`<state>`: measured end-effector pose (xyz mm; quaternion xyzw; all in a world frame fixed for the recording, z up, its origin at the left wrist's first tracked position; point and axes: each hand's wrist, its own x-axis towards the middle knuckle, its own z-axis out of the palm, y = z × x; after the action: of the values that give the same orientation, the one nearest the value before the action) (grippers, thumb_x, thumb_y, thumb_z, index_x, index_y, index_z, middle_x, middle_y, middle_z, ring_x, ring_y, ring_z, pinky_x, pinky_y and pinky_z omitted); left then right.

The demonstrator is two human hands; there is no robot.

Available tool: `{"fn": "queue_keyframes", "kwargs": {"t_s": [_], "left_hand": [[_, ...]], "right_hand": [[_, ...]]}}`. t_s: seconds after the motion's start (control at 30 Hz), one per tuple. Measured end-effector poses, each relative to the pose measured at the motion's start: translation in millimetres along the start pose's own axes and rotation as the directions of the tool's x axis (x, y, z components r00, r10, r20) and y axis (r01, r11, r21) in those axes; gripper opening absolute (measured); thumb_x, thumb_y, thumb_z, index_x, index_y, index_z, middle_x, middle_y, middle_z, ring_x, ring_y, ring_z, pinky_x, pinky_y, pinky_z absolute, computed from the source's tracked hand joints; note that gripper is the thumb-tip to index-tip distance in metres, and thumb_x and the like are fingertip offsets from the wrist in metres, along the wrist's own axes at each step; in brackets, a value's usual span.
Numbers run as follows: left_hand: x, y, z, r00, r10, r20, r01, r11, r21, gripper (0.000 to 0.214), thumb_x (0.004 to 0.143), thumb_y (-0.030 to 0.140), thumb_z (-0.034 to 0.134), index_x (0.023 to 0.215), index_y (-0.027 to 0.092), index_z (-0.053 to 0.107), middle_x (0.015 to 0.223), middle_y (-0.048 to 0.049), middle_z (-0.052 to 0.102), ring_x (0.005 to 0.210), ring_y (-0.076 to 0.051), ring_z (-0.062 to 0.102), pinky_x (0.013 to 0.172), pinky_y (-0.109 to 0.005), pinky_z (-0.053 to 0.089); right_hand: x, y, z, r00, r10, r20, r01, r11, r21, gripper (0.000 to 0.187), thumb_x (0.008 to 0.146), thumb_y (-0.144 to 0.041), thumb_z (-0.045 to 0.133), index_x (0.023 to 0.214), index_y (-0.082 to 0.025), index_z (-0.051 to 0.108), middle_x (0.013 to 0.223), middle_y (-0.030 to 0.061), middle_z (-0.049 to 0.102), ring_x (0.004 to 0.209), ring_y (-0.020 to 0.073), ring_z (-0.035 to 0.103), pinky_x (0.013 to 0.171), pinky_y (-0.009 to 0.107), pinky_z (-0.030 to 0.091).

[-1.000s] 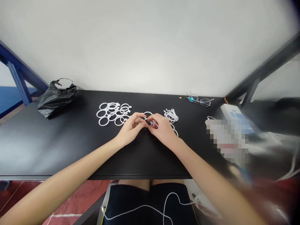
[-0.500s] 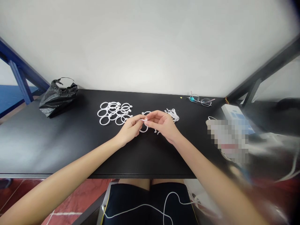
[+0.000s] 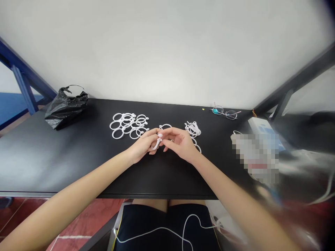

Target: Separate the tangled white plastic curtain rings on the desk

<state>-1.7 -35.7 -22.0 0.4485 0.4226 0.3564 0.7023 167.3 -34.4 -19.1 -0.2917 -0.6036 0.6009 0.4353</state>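
Both hands meet over the middle of the black table (image 3: 65, 164). My left hand (image 3: 143, 145) pinches a white plastic ring (image 3: 157, 143) between thumb and fingers. My right hand (image 3: 179, 143) touches the same ring from the right, its fingers curled around the ring's end. A cluster of closed white rings (image 3: 128, 124) lies just left of and behind my left hand. One single ring (image 3: 165, 126) sits behind the hands. A pile of open white rings (image 3: 193, 129) lies behind my right hand.
A crumpled black plastic bag (image 3: 66, 106) sits at the table's far left. Eyeglasses (image 3: 223, 112) lie at the back right. A white box (image 3: 259, 124) and a blurred-out item (image 3: 255, 155) are at the right. A white cable (image 3: 183, 226) crosses my lap.
The ring in my hands has turned from face-on to edge-on. Both hands shifted slightly nearer, fingers staying together on it.
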Motion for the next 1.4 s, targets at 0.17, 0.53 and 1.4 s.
{"fn": "queue_keyframes", "kwargs": {"t_s": [0.17, 0.53, 1.4], "left_hand": [[0.0, -0.9, 1.0, 1.000, 0.015, -0.021, -0.013, 0.995, 0.096, 0.015, 0.082, 0.029, 0.057, 0.095, 0.019, 0.058, 0.053, 0.0077, 0.039, 0.042, -0.006, 0.027, 0.041, -0.018, 0.029], [-7.8, -5.1, 8.3, 0.883, 0.453, 0.122, -0.434, 0.690, 0.579, 0.029, 0.098, 0.043, 0.040, 0.097, 0.019, 0.055, 0.086, -0.0024, 0.061, 0.071, -0.014, 0.054, 0.069, -0.027, 0.044], [0.8, -2.6, -13.7, 0.812, 0.582, 0.031, -0.130, 0.128, 0.983, 0.033, 0.093, 0.047, 0.049, 0.107, 0.019, 0.058, 0.090, -0.0107, 0.065, 0.094, -0.030, 0.059, 0.079, -0.034, 0.043]], "right_hand": [[0.3, 4.9, 0.6, 1.000, 0.015, -0.013, -0.015, 0.999, -0.048, 0.023, 0.074, -0.037, 0.077, 0.088, -0.020, 0.069, 0.078, 0.0010, 0.067, 0.071, 0.0147, 0.067, 0.056, 0.026, 0.058], [2.9, -4.2, 0.4, 0.971, 0.030, -0.235, -0.031, 1.000, 0.000, 0.032, 0.068, -0.047, 0.081, 0.068, -0.020, 0.064, 0.066, -0.0005, 0.068, 0.057, 0.0122, 0.063, 0.061, 0.029, 0.058], [-0.5, 16.5, -11.7, 0.966, -0.138, 0.221, 0.254, 0.320, -0.913, 0.018, 0.093, -0.017, 0.053, 0.104, -0.021, 0.067, 0.115, 0.0081, 0.069, 0.121, 0.0261, 0.054, 0.112, 0.054, 0.030]]}}
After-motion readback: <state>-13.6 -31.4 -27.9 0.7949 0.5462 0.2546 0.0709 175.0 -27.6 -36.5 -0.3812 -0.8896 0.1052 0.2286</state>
